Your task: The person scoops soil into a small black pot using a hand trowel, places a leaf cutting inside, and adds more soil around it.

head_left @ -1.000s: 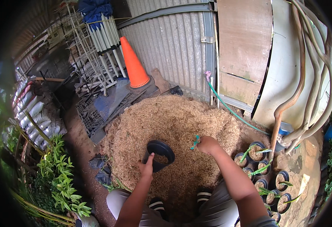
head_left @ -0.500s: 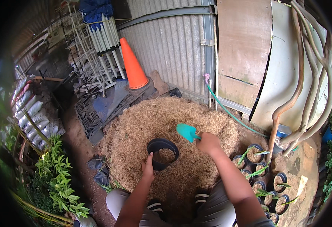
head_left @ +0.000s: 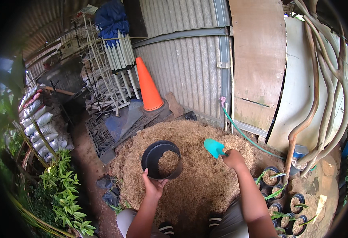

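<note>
My left hand [head_left: 154,185] grips a round black plant pot [head_left: 151,155] from below and the near side, its mouth tilted toward me. Light brown wood shavings [head_left: 168,162] lie inside the pot, covering part of its bottom. In my right hand [head_left: 233,159] is the handle of a turquoise hand trowel [head_left: 213,148], its blade pointing up and left, a little above a wide mound of the same shavings [head_left: 205,186]. The trowel is to the right of the pot, apart from it.
Several small potted plants [head_left: 270,177] stand at the right beside twisted bare stems [head_left: 301,137]. An orange traffic cone [head_left: 148,89] rises behind the mound. A green hose [head_left: 247,139] runs along the wall. Stacked white sacks [head_left: 41,121] and leafy plants [head_left: 62,186] line the left.
The pot has moved slightly left and tipped more toward me, showing more of the shavings inside. The trowel has shifted right, away from the pot. My view has tilted up a little.
</note>
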The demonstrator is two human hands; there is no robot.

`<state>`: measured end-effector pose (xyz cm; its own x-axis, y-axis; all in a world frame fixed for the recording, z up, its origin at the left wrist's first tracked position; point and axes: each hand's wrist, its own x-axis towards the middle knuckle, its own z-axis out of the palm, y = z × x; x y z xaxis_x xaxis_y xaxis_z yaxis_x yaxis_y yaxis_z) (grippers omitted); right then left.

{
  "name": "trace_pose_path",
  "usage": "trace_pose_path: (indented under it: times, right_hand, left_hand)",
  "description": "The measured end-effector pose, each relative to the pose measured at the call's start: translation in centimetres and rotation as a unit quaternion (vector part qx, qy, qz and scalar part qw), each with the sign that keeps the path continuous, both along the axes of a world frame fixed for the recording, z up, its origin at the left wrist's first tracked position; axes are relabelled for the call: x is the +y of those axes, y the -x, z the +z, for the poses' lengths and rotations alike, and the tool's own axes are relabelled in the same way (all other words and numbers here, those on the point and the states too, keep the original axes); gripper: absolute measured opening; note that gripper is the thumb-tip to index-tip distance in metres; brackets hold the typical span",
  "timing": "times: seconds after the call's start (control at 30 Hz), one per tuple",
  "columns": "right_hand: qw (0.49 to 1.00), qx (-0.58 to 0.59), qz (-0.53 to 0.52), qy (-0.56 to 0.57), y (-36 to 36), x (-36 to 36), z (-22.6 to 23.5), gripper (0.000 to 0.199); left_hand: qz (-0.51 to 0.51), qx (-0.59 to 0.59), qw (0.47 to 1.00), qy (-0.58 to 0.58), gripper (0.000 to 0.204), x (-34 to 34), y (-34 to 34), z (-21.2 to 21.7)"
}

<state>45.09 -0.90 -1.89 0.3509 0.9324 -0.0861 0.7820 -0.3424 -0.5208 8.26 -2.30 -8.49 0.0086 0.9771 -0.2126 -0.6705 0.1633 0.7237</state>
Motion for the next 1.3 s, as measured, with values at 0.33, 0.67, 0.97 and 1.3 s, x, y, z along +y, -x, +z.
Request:
trace_pose_path:
  times: [0.33,0.67,0.97,1.3]
  right_hand:
    - [0.998,0.006,0.041,-0.041,-0.5,-1.0,-0.8,0.036]
    - [0.998,0.028,0.051,-0.027,0.2,0.6,-2.8,0.040]
    - [0.986,0.002,0.145,0.081,1.5,-0.3,-5.4,0.037]
    - [0.942,0.120,0.152,0.274,12.0,4.9,-10.0,0.027]
  left_hand:
    - [0.023,-0.095,0.994,0.039,0.112,-1.6,0.5,3.3]
    - [0.039,-0.063,0.997,-0.024,0.125,-0.2,3.5,10.3]
    - [0.150,0.054,0.987,0.032,0.106,2.1,5.5,4.8]
    - [0.230,0.033,0.970,-0.067,0.106,3.0,8.3,6.1]
